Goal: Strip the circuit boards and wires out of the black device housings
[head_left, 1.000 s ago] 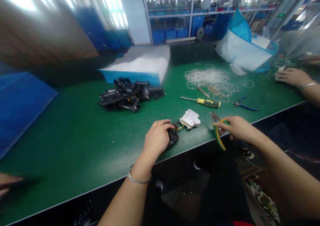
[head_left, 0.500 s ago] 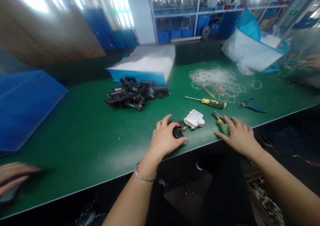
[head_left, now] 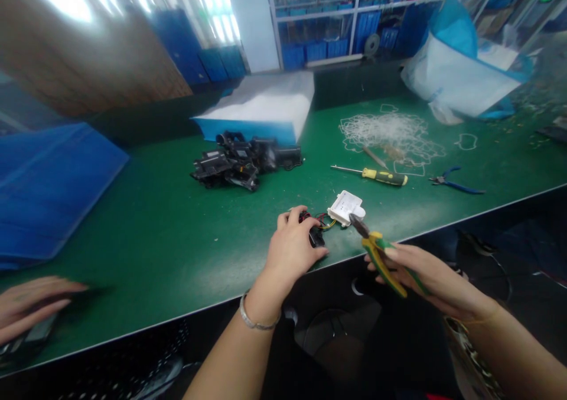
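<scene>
My left hand [head_left: 292, 240] is closed over a small black part [head_left: 316, 236] on the green table, partly hidden under the fingers. Red, black and yellow wires [head_left: 325, 223] run from it to a white plastic box [head_left: 345, 207] lying just to the right. In my right hand [head_left: 420, 273] are pliers [head_left: 376, 252] with green and yellow handles, held in the air at the table's front edge. Their dark jaws point up and left, overlapping the box's lower right corner in view; I cannot tell whether they touch it.
Behind lie a yellow and dark screwdriver [head_left: 381, 176], blue-handled pliers [head_left: 458, 184] and a heap of white loops [head_left: 390, 133]. A pile of black parts [head_left: 248, 161] sits before a white and blue box [head_left: 266, 104]. Another person's hand [head_left: 39, 305] is at the far left.
My right hand has picked the green and yellow pliers up from the table and brought them left, towards the white box. My left hand stays on the black part.
</scene>
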Motion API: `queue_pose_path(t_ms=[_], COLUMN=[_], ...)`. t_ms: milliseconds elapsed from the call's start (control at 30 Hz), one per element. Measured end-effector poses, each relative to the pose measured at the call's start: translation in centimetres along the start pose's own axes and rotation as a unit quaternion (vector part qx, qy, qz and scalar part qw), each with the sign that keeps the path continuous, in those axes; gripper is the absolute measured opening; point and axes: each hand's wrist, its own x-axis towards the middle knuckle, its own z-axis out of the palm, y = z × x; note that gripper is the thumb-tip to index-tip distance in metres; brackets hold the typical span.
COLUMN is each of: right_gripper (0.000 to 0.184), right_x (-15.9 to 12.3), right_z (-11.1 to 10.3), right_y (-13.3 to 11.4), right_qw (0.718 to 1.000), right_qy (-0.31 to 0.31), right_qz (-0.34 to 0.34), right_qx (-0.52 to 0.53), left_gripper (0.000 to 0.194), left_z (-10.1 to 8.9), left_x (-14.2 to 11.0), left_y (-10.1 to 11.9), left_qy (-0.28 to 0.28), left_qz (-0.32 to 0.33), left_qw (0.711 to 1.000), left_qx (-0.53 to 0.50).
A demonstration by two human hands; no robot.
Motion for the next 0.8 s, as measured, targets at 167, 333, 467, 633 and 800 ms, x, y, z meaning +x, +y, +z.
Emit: queue_pose_path(t_ms=[167,333,467,633,800], right_gripper=[0.029,0.024,0.026,0.027,0.026], right_x=[0.2,1.4,2.3,2.9,3.0], right_z=[2.7,2.7,2.8,3.3,3.8], right_y=[-1.3,-2.8,-3.3,-3.4,-3.6], right_qw=[0.991,0.99,0.988,0.987,0.988], right_qy=[-0.093,-0.078,-0.067,-0.062,-0.045], right_qz=[0.084,0.119,0.133,0.138,0.137], right_qx=[0.052,0.0,-0.033,-0.056,-0.06], left_gripper=[0.047,0.047,0.048,0.049,0.053], left_z=[-0.1,-0.1,-0.1,-0.1,-0.1], left_x=[-0.2,-0.2,-0.2,-0.3,-0.2], left_y=[0.1,-0.1,-0.2,-0.3,-0.3], left_qy=[-0.003,-0.003,-0.004,-0.009,-0.004], left_qz=[0.004,0.005,0.004,0.001,0.002], left_qw=[1.0,1.0,1.0,1.0,1.0], left_qx=[0.017,0.009,0.005,0.006,0.004])
